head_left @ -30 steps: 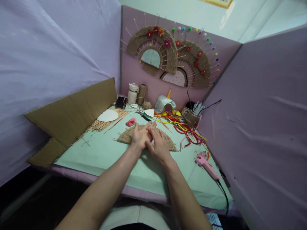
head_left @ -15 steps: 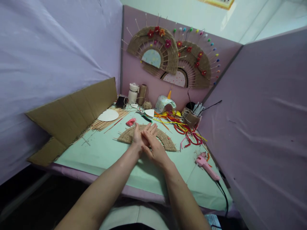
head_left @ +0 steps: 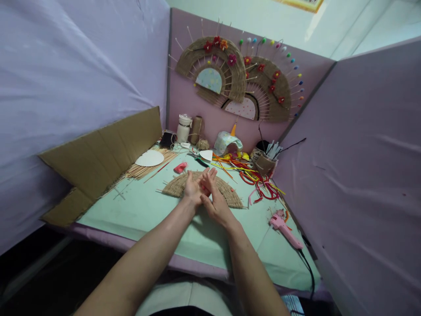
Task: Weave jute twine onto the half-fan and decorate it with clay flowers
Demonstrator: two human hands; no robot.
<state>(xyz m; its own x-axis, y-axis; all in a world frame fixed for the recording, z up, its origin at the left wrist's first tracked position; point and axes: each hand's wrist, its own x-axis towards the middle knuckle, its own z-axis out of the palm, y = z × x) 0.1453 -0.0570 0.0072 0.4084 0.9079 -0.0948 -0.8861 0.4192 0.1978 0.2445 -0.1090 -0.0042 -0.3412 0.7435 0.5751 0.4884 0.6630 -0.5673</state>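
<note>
My left hand (head_left: 194,189) lies palm up with its fingers stretched out, over the woven twine half-ring (head_left: 176,186). My right hand (head_left: 217,205) is tilted above the left palm, its fingers straight and its fingertips close to the left fingers. A reddish patch shows on the left palm between the hands; whether it is a small piece of something I cannot tell. Thin sticks poke out of the half-ring's edges, and a small red bead-like dot (head_left: 232,190) sits on its right part. Just behind it lies a red-pink lump (head_left: 180,167) of soft-looking material.
Pliers (head_left: 201,162), a white paper oval (head_left: 149,158) and many thin sticks (head_left: 136,172) lie to the back and left. Red and yellow fuzzy stems (head_left: 250,175) and a pink glue gun (head_left: 285,230) are at right. Cardboard (head_left: 108,153) stands left; two decorated fans (head_left: 237,83) hang behind.
My right hand has lifted and tilted slightly off the left palm, opening a gap between them. The left hand stays nearly in place, palm up.
</note>
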